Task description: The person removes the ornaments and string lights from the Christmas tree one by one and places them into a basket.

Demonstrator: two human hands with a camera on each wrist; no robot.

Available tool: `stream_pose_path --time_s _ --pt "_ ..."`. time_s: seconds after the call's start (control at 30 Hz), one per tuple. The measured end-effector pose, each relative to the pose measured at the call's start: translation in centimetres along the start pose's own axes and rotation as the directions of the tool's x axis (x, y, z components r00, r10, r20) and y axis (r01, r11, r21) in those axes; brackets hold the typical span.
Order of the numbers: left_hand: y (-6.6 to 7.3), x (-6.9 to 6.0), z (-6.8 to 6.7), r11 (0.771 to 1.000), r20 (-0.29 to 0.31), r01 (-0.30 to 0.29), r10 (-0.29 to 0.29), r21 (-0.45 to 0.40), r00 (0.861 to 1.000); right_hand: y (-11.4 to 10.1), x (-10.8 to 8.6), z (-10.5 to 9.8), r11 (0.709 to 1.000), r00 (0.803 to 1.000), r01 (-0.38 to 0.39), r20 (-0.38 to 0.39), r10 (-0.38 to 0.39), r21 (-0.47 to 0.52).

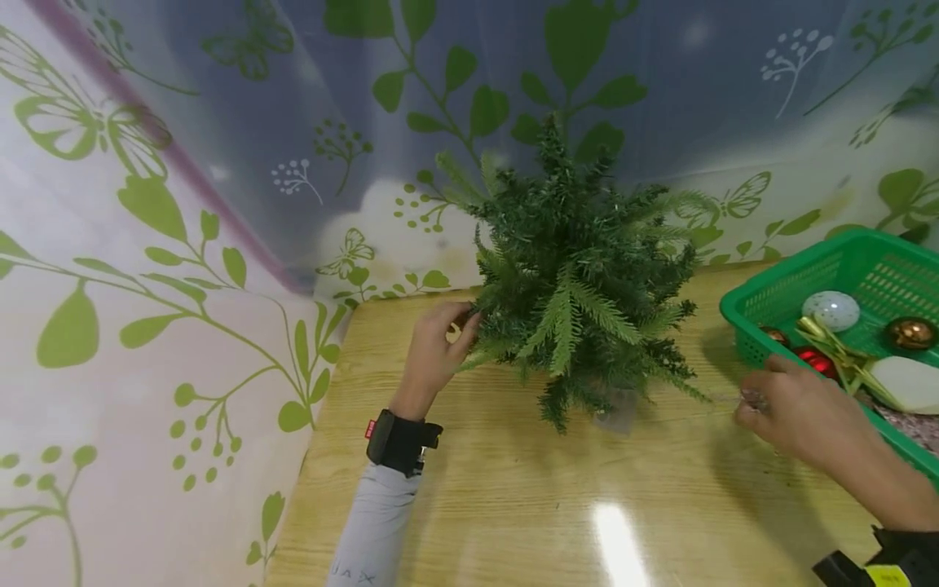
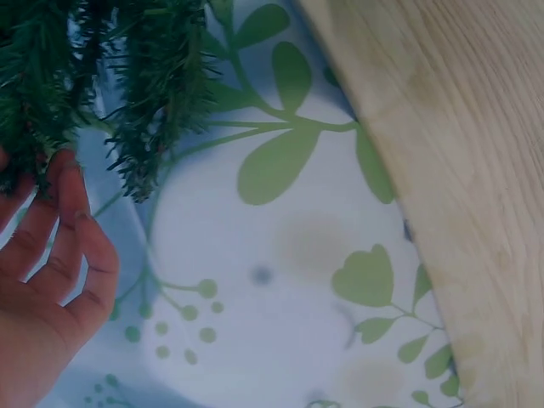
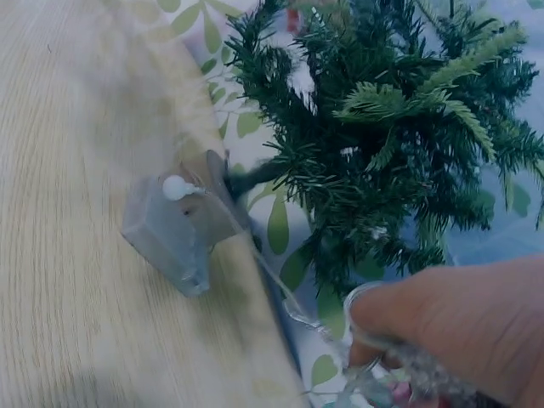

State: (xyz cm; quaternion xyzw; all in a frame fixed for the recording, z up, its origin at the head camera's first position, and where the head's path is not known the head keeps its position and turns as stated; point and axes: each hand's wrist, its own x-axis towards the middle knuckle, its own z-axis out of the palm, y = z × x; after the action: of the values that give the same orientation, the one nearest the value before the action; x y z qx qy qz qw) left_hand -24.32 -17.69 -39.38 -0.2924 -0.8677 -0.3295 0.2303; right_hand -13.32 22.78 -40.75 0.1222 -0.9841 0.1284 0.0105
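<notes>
A small artificial Christmas tree (image 1: pixel 587 261) stands on the wooden table. At its left side my left hand (image 1: pixel 434 349) pinches a branch tip between thumb and fingers; the left wrist view shows the fingertips among the dark green needles (image 2: pixel 157 110). Away to the right of the tree, my right hand (image 1: pixel 803 416) grips a bunch of clear-wired string lights (image 3: pixel 416 374). From that bunch a thin wire runs to a translucent box (image 3: pixel 166 229), seen beside the tree's foot. A white round bulb (image 3: pixel 177 188) shows in front of the box.
A green plastic basket (image 1: pixel 763 326) stands on the right, close behind my right hand. In it lie a white speckled ball (image 1: pixel 831 311), a red ball (image 1: pixel 816 361), brown balls and gold ribbon. Patterned cloth (image 1: pixel 381 204) hangs behind and left of the table (image 1: pixel 499 505).
</notes>
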Motion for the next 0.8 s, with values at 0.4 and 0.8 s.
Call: stream_pose_path --time_s 0.4,0.8 --pt "1.5 -1.5 -0.3 0.999 -0.027 -0.007 0.006 -0.038 1.0 1.8 0.3 0.7 0.684 0.993 -0.093 0.012 0.121 0.724" --pt "2.0 -2.2 -0.3 0.992 -0.119 -0.114 0.108 -0.052 0.987 4.6 0.7 2.8 -0.137 0.985 -0.158 0.165 0.043 0.978"
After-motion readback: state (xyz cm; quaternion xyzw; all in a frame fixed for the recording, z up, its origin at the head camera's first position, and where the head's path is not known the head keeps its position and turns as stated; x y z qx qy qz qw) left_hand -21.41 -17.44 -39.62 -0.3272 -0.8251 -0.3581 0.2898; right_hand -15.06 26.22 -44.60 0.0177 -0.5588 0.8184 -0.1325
